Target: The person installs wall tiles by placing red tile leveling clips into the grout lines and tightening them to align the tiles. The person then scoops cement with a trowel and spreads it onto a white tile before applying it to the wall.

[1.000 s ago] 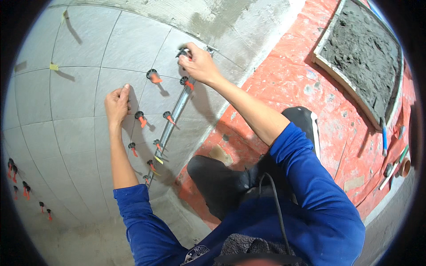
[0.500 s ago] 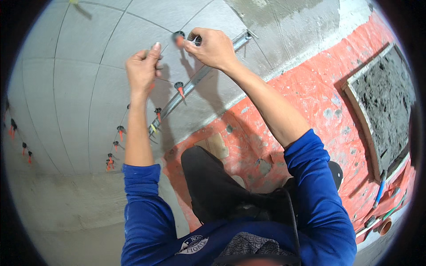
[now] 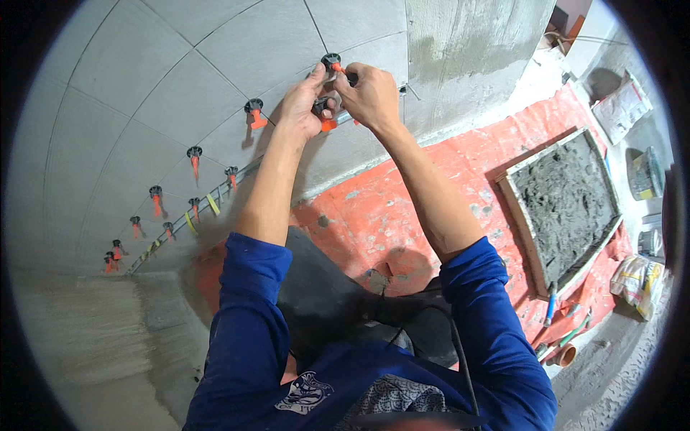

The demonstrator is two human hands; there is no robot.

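Grey tiles (image 3: 251,47) cover the wall in front of me, with black-and-orange tile leveling spacers set along their joints. My right hand (image 3: 374,97) pinches the orange handle of one spacer (image 3: 332,62) at a joint near the top, and something black shows within its curled fingers. Just beside it, my left hand (image 3: 300,111) is closed around another black-and-orange spacer (image 3: 320,107), its thumb up near the one on the wall. To the left sits a further spacer (image 3: 254,113) on the tiles, touched by neither hand.
Several more spacers (image 3: 156,200) follow the joints down left. A metal strip (image 3: 248,171) runs along the lower tiles. Stained red sheeting (image 3: 352,215) covers the floor, bearing a shallow trough (image 3: 521,233) of grey mortar and a blue-handled tool (image 3: 551,307). Bags (image 3: 638,284) lie far right.
The view has swung to the right. My left hand has come up beside my right, where before they were apart. My right hand is now on a spacer farther right along the joint.
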